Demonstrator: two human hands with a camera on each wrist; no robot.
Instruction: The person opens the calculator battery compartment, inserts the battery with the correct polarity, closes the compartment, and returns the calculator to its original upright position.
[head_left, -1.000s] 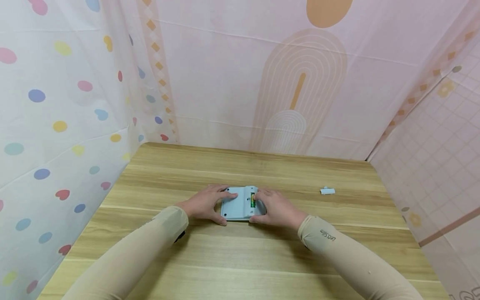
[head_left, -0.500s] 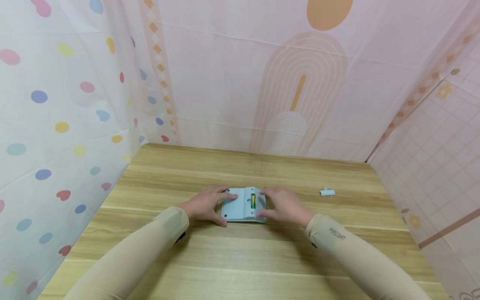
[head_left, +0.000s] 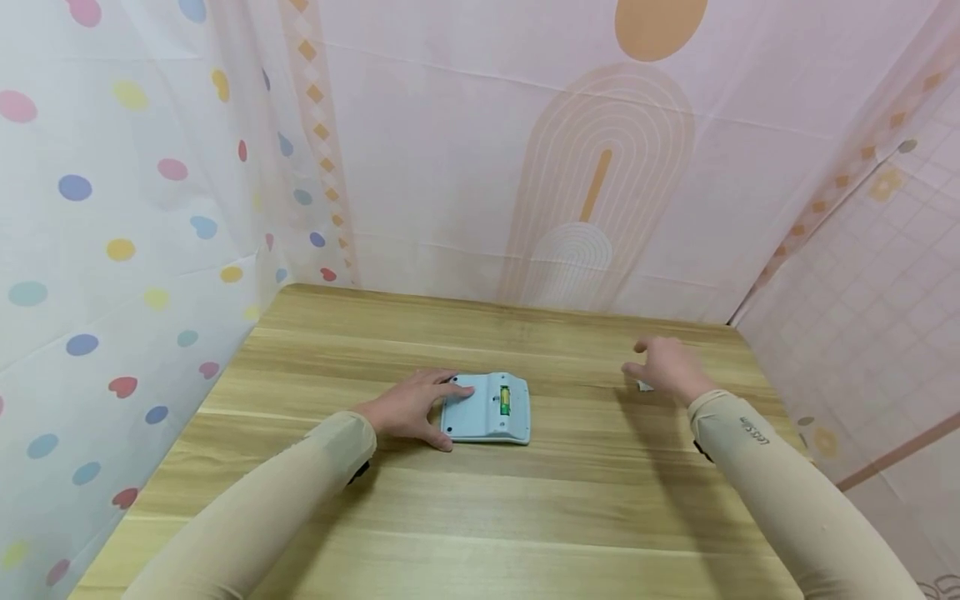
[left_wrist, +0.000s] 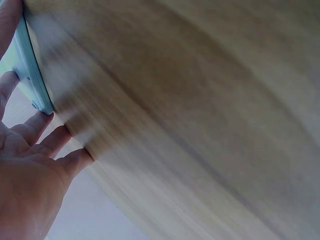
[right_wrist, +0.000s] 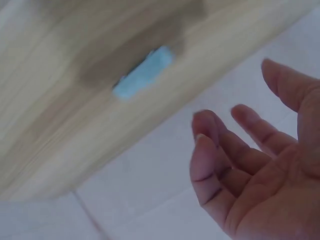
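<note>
A light-blue calculator (head_left: 472,417) lies face down on the table in the head view. A green-and-yellow battery (head_left: 505,400) sits in its uncovered battery slot. My left hand (head_left: 408,410) holds the calculator's left end, thumb at the near edge, index finger on its back; the left wrist view shows the hand's (left_wrist: 30,155) other fingertips at the edge and the tabletop. Over the right part of the table is my right hand (head_left: 670,367), fingers loosely bent with nothing between them. Below it lies the small light-blue battery cover (right_wrist: 144,74), mostly hidden by the hand in the head view.
The wooden table (head_left: 420,517) ends at a patterned curtain (head_left: 435,167) at the back. More curtains hang on the left (head_left: 135,250) and right (head_left: 877,333) sides.
My right hand has let go of the calculator's right end and moved right, over the battery cover. The left hand and the calculator stay in place.
</note>
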